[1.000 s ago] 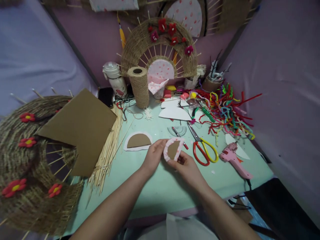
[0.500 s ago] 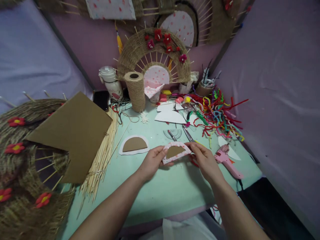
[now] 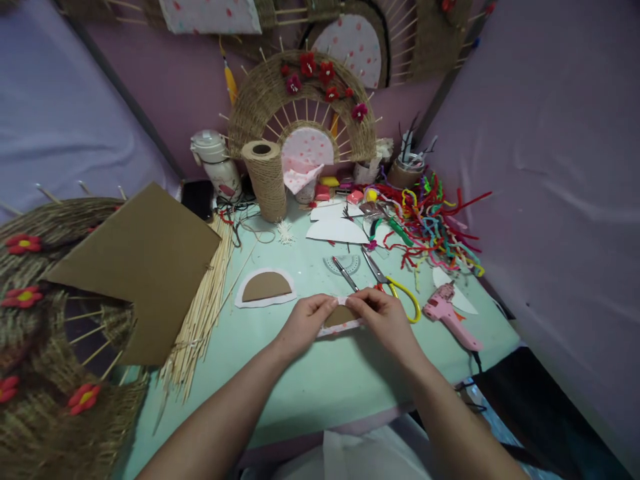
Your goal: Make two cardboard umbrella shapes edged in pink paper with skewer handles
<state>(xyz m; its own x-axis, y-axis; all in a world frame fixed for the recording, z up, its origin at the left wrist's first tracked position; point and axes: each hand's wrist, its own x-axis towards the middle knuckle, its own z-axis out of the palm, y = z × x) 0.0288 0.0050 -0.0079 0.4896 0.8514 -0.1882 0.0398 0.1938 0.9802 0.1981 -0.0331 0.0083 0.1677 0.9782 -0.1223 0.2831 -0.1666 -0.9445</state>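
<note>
Both hands hold a small cardboard half-circle (image 3: 342, 316) with pink-and-white spotted fabric folded round its edge. My left hand (image 3: 305, 324) pinches the fabric along the upper rim on the left. My right hand (image 3: 384, 320) pinches the same rim on the right, its fingertips close to the left ones. The hands cover both ends of the piece. To the left lies another cardboard half-circle (image 3: 267, 287) on a white backing. Just beyond the hands are a pen (image 3: 345, 273), a clear protractor (image 3: 349, 265) and yellow-handled scissors (image 3: 390, 283).
A pink glue gun (image 3: 453, 317) lies on the right, below tangled pipe cleaners (image 3: 440, 227). At left are bundled thin sticks (image 3: 200, 320) and a cardboard sheet (image 3: 165, 267) over a woven fan (image 3: 30, 347). A twine spool (image 3: 265, 183) and a lidded jar (image 3: 215, 163) stand behind.
My right hand has moved left along the piece, bringing its fingertips near my left hand's at the top rim. The yellow scissor handles now show. The view has shifted slightly.
</note>
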